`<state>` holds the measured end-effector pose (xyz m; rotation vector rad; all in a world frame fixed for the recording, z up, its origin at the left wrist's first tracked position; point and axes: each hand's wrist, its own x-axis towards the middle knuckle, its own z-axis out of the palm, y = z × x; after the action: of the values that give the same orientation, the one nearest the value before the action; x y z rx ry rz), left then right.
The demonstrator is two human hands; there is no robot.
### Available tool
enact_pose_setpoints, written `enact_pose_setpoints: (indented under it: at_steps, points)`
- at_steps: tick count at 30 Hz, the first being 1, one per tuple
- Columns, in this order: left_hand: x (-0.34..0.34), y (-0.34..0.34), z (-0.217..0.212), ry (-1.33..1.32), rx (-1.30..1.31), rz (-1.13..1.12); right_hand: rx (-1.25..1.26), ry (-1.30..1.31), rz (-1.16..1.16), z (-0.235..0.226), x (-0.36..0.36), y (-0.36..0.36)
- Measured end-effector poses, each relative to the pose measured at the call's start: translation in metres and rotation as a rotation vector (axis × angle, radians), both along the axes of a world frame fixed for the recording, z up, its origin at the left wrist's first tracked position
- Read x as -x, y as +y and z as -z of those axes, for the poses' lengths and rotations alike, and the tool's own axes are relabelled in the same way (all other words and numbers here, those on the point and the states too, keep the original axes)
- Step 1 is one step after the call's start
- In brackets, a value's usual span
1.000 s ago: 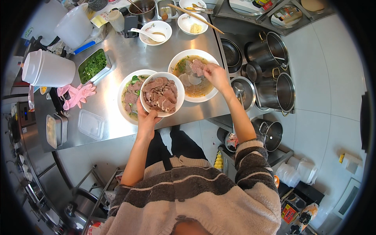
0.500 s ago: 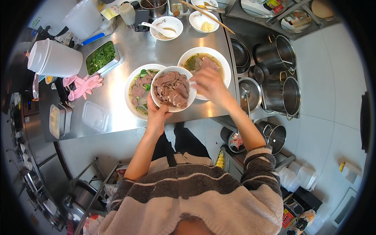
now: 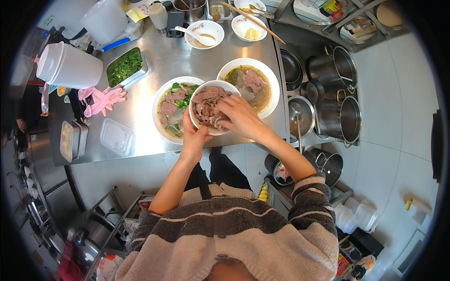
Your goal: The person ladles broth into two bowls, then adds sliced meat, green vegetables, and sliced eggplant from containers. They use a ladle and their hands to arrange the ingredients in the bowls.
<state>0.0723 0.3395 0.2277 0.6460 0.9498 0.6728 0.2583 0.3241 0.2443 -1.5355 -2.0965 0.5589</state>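
Note:
My left hand (image 3: 194,140) grips the near left edge of a white bowl (image 3: 191,110) filled with sliced cooked meat (image 3: 205,104). My right hand (image 3: 241,118) reaches into this bowl from the right, its fingers curled down on the slices; the fingertips are partly hidden among them. The meat bowl is held over the counter, covering part of a soup bowl (image 3: 156,115) on the left, which has meat, greens and clear broth in it. Behind and to the right stands a second soup bowl (image 3: 277,89) with broth, chopped greens and a clump of meat slices (image 3: 253,80).
Farther back are a bowl with a white spoon (image 3: 204,39) and a bowl of minced garlic (image 3: 251,34), with chopsticks (image 3: 253,21) across it. Chopped greens fill a metal tray (image 3: 125,68) at left, near pink gloves (image 3: 103,100) and a plastic lid (image 3: 116,136). Pots (image 3: 341,117) stand at right.
My right hand has moved from above the right soup bowl leftward into the meat bowl. Meat in the right soup bowl, partly covered before, now shows. The view has shifted slightly.

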Motion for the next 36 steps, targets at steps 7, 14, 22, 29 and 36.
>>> enact_pose_setpoints:
  at_steps: [7, 14, 22, 29, 36]
  points:
    - [-0.008, 0.006, -0.003, 0.002, -0.012, -0.009, 0.08, 0.181, 0.041, -0.01, -0.013, -0.001]
    - [-0.006, 0.01, 0.001, 0.027, -0.02, -0.013, 0.146, 0.694, 0.36, -0.014, -0.08, 0.018]
    - [0.015, 0.012, -0.001, 0.076, -0.016, -0.068, 0.295, 0.719, 0.436, 0.055, -0.146, 0.064]
    - [0.02, 0.014, 0.002, 0.055, -0.012, -0.084, 0.475, 0.845, 0.358, 0.075, -0.13, 0.074]
    - [0.022, 0.017, 0.0, 0.017, -0.004, -0.085, 0.137, -0.03, 0.302, 0.07, -0.105, 0.081]
